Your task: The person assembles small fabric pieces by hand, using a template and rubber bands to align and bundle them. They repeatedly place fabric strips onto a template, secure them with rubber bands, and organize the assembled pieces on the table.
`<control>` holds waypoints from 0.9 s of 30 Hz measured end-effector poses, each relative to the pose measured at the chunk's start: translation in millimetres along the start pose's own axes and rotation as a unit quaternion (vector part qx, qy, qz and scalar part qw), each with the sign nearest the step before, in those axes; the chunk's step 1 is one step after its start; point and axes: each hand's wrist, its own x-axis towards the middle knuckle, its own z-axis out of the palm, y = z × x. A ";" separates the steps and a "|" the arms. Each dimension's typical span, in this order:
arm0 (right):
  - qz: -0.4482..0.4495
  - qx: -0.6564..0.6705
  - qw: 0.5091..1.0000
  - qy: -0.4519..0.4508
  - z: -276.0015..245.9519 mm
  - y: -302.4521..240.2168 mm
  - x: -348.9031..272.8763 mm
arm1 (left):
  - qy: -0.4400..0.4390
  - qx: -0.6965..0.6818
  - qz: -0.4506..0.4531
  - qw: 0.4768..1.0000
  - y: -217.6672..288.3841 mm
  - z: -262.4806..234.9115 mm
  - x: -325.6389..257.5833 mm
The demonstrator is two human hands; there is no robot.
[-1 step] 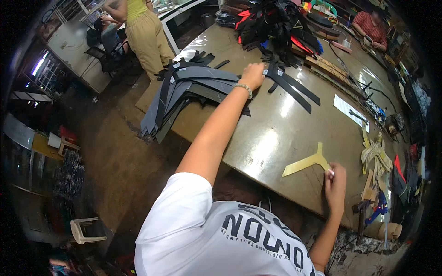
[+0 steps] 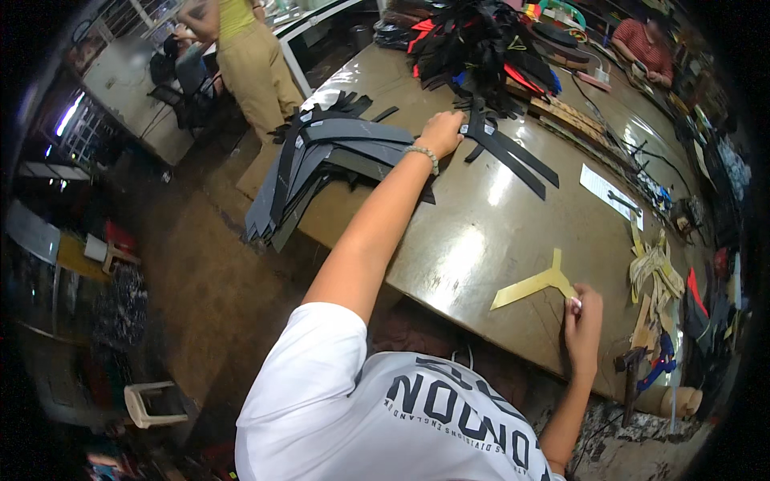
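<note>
My left hand point(image 2: 441, 132) reaches far across the brown table point(image 2: 449, 240) and closes on the end of a black Y-shaped strap piece point(image 2: 505, 152). Just left of that hand, a fanned stack of dark grey cut pieces point(image 2: 321, 156) hangs over the table's edge. Near the front edge, my right hand point(image 2: 584, 317) pinches one arm of a flat yellow Y-shaped template point(image 2: 533, 286) lying on the table. A big heap of black and red strap pieces point(image 2: 481, 40) lies beyond the left hand.
A person in a yellow top point(image 2: 249, 56) stands at the table's far left end, and another person in a red shirt point(image 2: 642, 44) sits at the far right. Yellow offcuts and tools point(image 2: 658, 268) crowd the right edge. A white stool point(image 2: 152, 401) stands on the floor.
</note>
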 end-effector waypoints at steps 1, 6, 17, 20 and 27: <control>-0.047 -0.002 0.999 0.022 3.1 -0.1 -2.2 | -0.007 -0.012 0.023 1.000 -2.6 1.1 2.4; -0.049 0.002 0.998 0.044 5.9 -2.8 -6.2 | 0.060 -0.107 0.127 0.984 42.6 -23.5 8.7; -0.113 0.077 0.983 -0.125 22.4 -76.9 -19.2 | -0.072 -0.069 0.056 0.993 162.3 -59.6 -127.2; -0.128 0.069 0.983 -0.112 19.8 -83.6 -19.0 | 0.000 -0.145 0.027 0.989 159.3 -52.0 -168.5; -0.134 0.060 0.989 -0.001 27.1 -75.4 18.4 | 0.065 -0.211 -0.053 0.974 158.5 -74.2 -187.5</control>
